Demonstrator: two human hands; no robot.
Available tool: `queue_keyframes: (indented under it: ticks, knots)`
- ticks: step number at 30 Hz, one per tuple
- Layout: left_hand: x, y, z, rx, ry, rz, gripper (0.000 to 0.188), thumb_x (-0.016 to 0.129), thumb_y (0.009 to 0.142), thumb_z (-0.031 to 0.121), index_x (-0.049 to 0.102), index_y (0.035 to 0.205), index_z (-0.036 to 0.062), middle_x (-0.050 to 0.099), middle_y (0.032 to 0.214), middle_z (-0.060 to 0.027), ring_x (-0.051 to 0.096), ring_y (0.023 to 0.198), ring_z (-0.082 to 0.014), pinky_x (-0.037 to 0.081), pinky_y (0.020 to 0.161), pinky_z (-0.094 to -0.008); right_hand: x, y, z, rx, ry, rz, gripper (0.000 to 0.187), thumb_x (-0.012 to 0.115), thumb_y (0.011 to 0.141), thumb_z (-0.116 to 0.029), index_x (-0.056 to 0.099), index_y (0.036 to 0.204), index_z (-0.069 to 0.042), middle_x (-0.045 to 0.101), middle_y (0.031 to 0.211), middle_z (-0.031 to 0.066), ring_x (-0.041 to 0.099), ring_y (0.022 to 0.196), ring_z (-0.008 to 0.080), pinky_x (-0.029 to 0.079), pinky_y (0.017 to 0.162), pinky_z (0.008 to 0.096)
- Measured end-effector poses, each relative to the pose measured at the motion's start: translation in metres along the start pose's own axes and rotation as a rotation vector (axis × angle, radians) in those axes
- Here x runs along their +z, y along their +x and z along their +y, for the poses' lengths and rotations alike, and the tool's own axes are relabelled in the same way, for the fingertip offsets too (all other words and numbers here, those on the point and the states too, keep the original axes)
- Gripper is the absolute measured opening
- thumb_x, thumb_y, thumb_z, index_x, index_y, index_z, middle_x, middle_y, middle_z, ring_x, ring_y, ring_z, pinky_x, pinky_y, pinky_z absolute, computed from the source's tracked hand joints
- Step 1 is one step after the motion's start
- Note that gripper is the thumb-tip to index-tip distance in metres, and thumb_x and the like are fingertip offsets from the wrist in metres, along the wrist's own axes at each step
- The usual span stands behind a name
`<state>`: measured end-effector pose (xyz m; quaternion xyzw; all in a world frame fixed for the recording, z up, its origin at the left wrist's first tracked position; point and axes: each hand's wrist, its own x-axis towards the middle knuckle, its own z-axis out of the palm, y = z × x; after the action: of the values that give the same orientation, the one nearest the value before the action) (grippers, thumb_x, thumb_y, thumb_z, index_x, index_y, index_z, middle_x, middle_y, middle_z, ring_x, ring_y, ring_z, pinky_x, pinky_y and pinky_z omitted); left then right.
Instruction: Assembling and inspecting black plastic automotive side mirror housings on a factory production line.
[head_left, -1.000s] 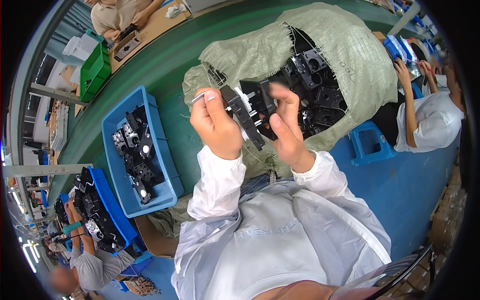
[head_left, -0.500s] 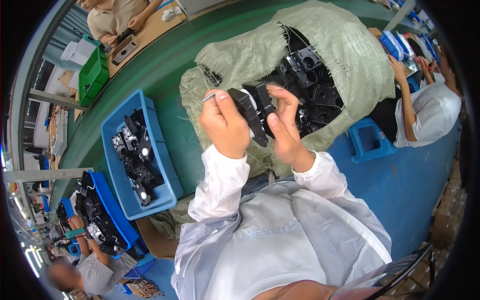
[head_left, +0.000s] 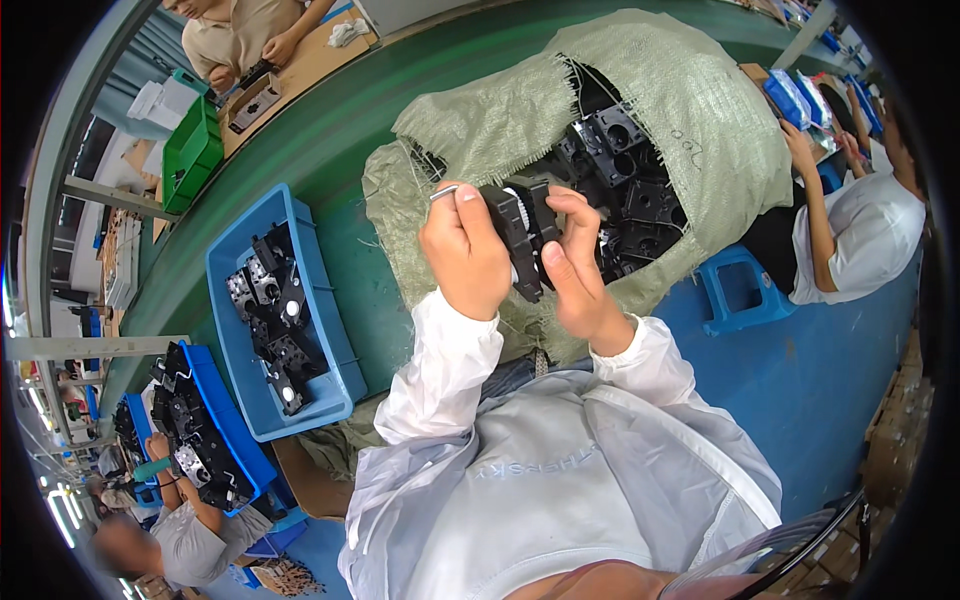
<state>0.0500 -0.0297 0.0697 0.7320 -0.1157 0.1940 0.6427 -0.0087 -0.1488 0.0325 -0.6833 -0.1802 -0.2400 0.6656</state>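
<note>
Between my two hands is a black plastic gear housing (head_left: 512, 232) with a white toothed gear (head_left: 522, 207) along it. My left hand (head_left: 466, 262) is closed on its left side. A short metal rod (head_left: 443, 192) sticks out by the left thumb; its other end is hidden. With thumb and fingers, my right hand (head_left: 582, 280) grips the housing's right side. Just beyond the hands lies an open woven sack (head_left: 480, 125), pale green, with several similar black housings (head_left: 640, 195) inside.
Left of me, a blue bin (head_left: 345, 365) holds several black assemblies on the green work surface (head_left: 350, 270). A fuller blue bin (head_left: 225, 415) stands nearer the lower left. Blue stool (head_left: 745, 285) at right. Co-workers sit at far left, right and lower left; a green crate (head_left: 190, 155) stands far left.
Both hands have shifted slightly right and down in the picture with the housing. The housing has turned a little, standing more upright. Both grips stay closed.
</note>
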Motion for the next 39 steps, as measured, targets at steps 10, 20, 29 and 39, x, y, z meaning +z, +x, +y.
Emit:
queue_keyframes:
  ticks: [10,20,29,39]
  knots:
    - [-0.017,0.001,-0.013,-0.137,-0.118,-0.263,0.021,0.051,0.101,0.017,0.054,0.106,-0.0033,0.063,0.082,-0.0115,0.058,0.074,-0.0166,0.046,0.067,-0.0328,-0.004,0.018,-0.002,0.208,0.335,-0.035,0.069,0.049,0.095,-0.009,0.015,0.154,0.0,0.022,0.158,0.0205,0.027,0.144,0.0314,0.018,0.119,0.042]
    - [-0.034,-0.013,0.002,0.08,0.085,-0.514,0.079,0.074,0.086,0.019,0.033,0.147,-0.0099,0.054,0.128,-0.0232,0.062,0.109,-0.0326,0.049,0.095,-0.038,-0.002,0.012,0.006,0.226,0.468,0.112,0.085,0.068,0.085,0.0,0.017,0.152,-0.004,0.032,0.153,0.0192,0.038,0.138,0.0296,0.03,0.115,0.0402]
    - [-0.044,-0.021,0.003,0.036,0.097,-0.371,0.061,0.087,0.068,0.013,0.059,0.119,-0.0065,0.067,0.108,-0.0223,0.068,0.099,-0.0335,0.054,0.086,-0.0386,0.001,0.022,-0.005,0.099,0.315,0.072,0.064,0.055,0.099,-0.029,0.027,0.149,0.001,0.034,0.152,0.0202,0.035,0.14,0.029,0.028,0.116,0.0426]
    - [-0.037,-0.041,0.011,0.239,0.09,-0.449,0.056,0.077,0.07,0.003,0.059,0.123,-0.0057,0.067,0.11,-0.0233,0.069,0.096,-0.0377,0.056,0.082,-0.0379,-0.002,0.024,-0.001,0.277,0.304,0.288,0.045,0.043,0.097,-0.038,0.06,0.103,0.002,0.057,0.084,0.0059,0.056,0.078,0.0123,0.042,0.069,0.0239]
